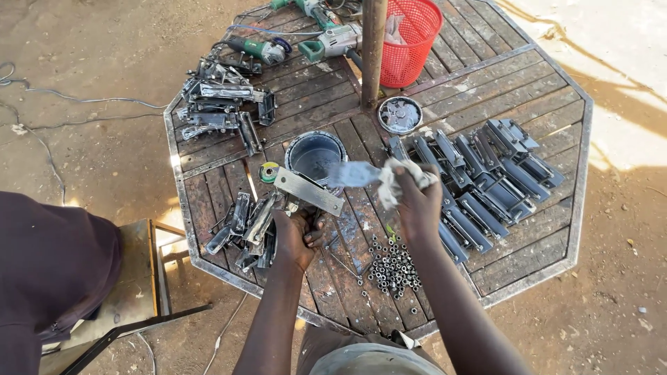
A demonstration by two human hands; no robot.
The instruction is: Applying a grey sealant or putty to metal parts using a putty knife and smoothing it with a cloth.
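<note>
A flat metal bracket point(308, 191) is gripped in the closed left hand point(295, 239); a rag point(392, 182) is clenched in the right hand point(419, 201); skin could be cut by the bracket's edges, or the tin point(316, 154) upset across the surface point(486, 76).

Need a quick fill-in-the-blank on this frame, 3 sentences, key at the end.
1. The left hand holds a flat metal ____ over the wooden table.
2. The right hand grips a crumpled ____.
3. The basket beside the pole is ____ in colour.

Missing words: bracket; rag; red
</note>
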